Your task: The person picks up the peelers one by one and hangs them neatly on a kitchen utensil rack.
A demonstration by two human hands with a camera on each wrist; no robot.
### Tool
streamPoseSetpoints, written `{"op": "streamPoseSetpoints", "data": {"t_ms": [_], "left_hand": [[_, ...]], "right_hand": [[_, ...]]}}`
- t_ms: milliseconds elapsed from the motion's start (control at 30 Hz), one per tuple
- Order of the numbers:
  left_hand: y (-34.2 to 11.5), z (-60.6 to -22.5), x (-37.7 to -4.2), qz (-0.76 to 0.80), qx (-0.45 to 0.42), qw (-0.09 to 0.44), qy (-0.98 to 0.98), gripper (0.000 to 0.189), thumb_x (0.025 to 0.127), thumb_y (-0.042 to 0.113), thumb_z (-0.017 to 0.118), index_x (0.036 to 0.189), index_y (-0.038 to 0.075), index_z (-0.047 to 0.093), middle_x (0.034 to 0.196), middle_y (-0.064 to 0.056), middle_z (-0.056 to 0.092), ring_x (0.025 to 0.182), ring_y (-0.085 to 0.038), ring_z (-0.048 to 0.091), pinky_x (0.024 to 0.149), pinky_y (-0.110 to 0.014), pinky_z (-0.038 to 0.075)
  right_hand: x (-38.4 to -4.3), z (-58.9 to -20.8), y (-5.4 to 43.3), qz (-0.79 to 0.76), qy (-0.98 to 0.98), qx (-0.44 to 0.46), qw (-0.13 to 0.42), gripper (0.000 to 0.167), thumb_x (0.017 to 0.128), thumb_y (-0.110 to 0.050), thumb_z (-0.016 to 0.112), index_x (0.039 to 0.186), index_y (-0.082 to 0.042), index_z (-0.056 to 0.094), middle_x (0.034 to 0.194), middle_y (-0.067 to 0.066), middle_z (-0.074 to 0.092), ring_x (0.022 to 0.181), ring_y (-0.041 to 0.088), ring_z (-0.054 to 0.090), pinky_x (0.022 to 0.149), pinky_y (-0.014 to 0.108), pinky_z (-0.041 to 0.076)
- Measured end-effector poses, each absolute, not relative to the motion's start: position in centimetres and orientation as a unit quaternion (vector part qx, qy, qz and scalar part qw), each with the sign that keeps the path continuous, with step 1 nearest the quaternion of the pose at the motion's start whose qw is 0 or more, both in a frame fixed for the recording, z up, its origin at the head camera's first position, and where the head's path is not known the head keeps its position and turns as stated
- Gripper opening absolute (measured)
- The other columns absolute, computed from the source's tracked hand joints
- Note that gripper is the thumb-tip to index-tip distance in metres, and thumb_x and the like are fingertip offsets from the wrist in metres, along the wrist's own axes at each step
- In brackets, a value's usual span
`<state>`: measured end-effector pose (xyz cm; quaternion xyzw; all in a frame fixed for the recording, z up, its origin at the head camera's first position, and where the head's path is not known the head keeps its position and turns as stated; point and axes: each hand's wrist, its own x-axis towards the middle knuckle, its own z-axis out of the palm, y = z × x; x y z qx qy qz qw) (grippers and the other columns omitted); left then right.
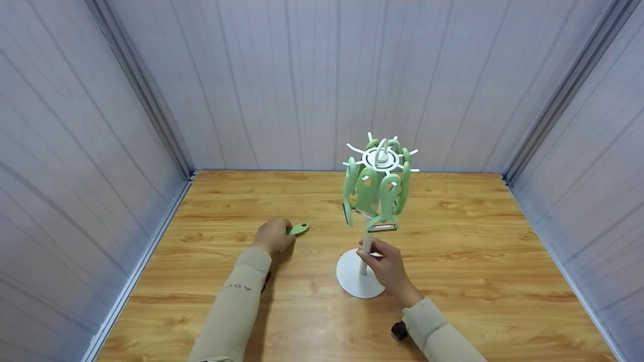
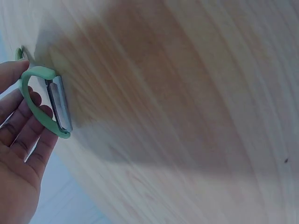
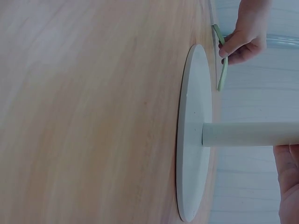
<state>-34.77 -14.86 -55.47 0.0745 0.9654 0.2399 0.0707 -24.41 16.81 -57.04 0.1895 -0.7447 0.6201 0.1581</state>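
Note:
A green peeler (image 2: pixel 37 109) with a metal blade is pinched between the thumb and fingers of my left hand (image 1: pixel 274 235). Its handle end, with a hole, points right in the head view, and it is close to the tabletop. My right hand (image 1: pixel 386 261) grips the white post (image 3: pixel 247 134) of an upright stand, a little above its round base (image 1: pixel 350 274). From the spoked top (image 1: pixel 381 159) of that stand hang several more green peelers (image 1: pixel 367 188), their blades downward. In the right wrist view only part of the right hand shows, at the edge.
Both hands work over a wood-grain tabletop (image 1: pixel 453 241). Pale panel walls (image 1: pixel 312 85) rise at the back and on both sides, with metal strips along the corners. A dark strap piece (image 1: pixel 400 331) shows under the right wrist.

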Motion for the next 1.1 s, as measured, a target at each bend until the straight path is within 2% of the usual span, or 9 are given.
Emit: {"op": "streamPoseSetpoints", "data": {"t_ms": [300,533,700,967,1100], "left_hand": [[-14.2,-53.9,-34.6,0.285,0.1,0.034,0.953,0.026,0.104,0.027,0.076,0.12,0.006,0.079,0.11,-0.008,0.078,0.09,-0.023,0.067,0.085,-0.044,0.06],[-14.2,-51.8,-34.0,0.332,0.119,0.014,0.936,0.032,0.105,0.02,0.074,0.133,0.003,0.074,0.124,-0.012,0.075,0.114,-0.028,0.071,0.101,-0.049,0.06],[-14.5,-50.5,-33.7,0.35,0.127,-0.011,0.928,0.033,0.106,0.02,0.074,0.134,0.002,0.073,0.127,-0.013,0.075,0.118,-0.031,0.071,0.105,-0.053,0.058],[-15.0,-49.1,-33.4,0.397,0.151,-0.063,0.903,0.028,0.104,0.016,0.075,0.129,0.004,0.075,0.116,-0.011,0.075,0.112,-0.031,0.071,0.109,-0.053,0.057],[-15.1,-48.8,-33.0,0.407,0.162,-0.079,0.895,0.029,0.105,0.015,0.075,0.131,0.003,0.075,0.115,-0.012,0.075,0.104,-0.028,0.069,0.099,-0.049,0.059]], "right_hand": [[-24.3,-56.9,16.8,0.618,-0.746,0.19,0.158,0.013,0.096,0.004,0.077,0.109,0.001,0.077,0.098,0.019,0.079,0.091,0.002,0.074,0.077,0.019,0.064],[-24.4,-57.1,17.0,0.608,-0.748,0.209,0.167,0.015,0.096,0.005,0.077,0.11,0.001,0.077,0.097,0.019,0.079,0.09,0.003,0.074,0.078,0.019,0.064],[-24.5,-57.0,17.1,0.608,-0.752,0.197,0.158,0.015,0.097,0.002,0.077,0.111,-0.003,0.078,0.099,0.016,0.079,0.091,0.004,0.074,0.079,0.02,0.064],[-24.6,-57.1,17.0,0.62,-0.741,0.203,0.159,0.014,0.096,0.006,0.076,0.11,0.003,0.076,0.098,0.021,0.078,0.089,0.003,0.074,0.077,0.019,0.064],[-24.5,-57.2,17.0,0.621,-0.742,0.201,0.153,0.013,0.097,0.006,0.076,0.11,0.003,0.076,0.099,0.021,0.078,0.09,0.002,0.074,0.078,0.019,0.064]]}}
